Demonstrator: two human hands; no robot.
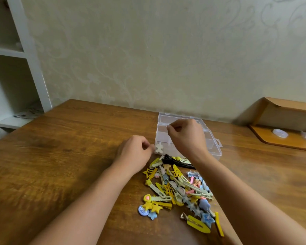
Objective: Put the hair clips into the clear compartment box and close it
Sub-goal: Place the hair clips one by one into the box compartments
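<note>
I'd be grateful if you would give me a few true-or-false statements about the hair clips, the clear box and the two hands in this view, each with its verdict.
1. The clear compartment box is open, its lid tipped back toward the wall. True.
2. The pile of hair clips lies between the box and the person. True.
3. Most of the clips are already in the box. False: nearly all still lie loose on the wooden table; only a small white bear-shaped piece shows at the box's near-left corner.
4. The right hand is over the box, fingers curled. True.
5. The left hand rests on the clip pile. False: it is by the box's left corner, beyond the pile.
</note>
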